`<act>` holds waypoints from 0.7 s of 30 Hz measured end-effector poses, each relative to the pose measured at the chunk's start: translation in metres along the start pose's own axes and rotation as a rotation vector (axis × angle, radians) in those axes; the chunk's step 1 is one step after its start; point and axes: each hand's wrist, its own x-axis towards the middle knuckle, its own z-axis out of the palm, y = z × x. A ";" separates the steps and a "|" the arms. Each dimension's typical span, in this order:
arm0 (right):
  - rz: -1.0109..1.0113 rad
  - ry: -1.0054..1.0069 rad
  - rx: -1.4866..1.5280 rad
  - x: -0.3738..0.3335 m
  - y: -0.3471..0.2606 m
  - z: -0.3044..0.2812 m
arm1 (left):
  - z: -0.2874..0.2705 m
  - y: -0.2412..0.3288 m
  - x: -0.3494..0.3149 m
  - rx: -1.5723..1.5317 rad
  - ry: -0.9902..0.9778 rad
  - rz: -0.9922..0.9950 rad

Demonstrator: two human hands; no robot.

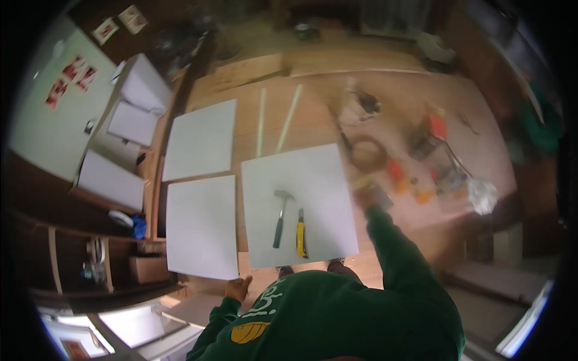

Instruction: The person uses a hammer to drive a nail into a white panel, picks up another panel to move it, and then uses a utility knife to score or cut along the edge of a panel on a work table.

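A white panel (pixel 325 180) lies in front of me with a claw hammer (pixel 280 219) and a yellow-and-black utility knife (pixel 301 234) on it. To its left are two more white panels, a far one (pixel 200 141) and a near one (pixel 203 225). My left hand (pixel 238 289) is close to the near panel's lower right corner, fingers partly spread, nothing visible in them; contact with the panel cannot be told. Beyond the middle panel's right edge, my right hand (pixel 363 197) is smeared by motion next to a small greyish item (pixel 380 197). Whether it grips that item is unclear.
Two pale strips (pixel 289 117) lie behind the middle panel. On the right, a blurred brown roll (pixel 367 153), orange-red items (pixel 438 125) and a crumpled silvery bundle (pixel 483 195) crowd the wooden table (pixel 475 129). White-fronted drawers or boxes (pixel 111 179) stand along the left.
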 end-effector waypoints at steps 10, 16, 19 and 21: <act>0.184 0.089 -0.284 0.251 0.055 -0.018 | 0.089 -0.031 -0.185 0.373 -0.315 -0.112; 0.335 0.066 -0.358 0.263 0.033 0.036 | 0.142 -0.046 -0.279 0.253 -0.524 -0.421; 0.275 -0.060 -0.343 0.277 0.030 0.039 | 0.183 -0.065 -0.310 0.281 -0.565 -0.376; 0.304 -0.111 -0.330 0.293 0.034 0.032 | 0.191 -0.084 -0.310 0.416 -0.550 -0.261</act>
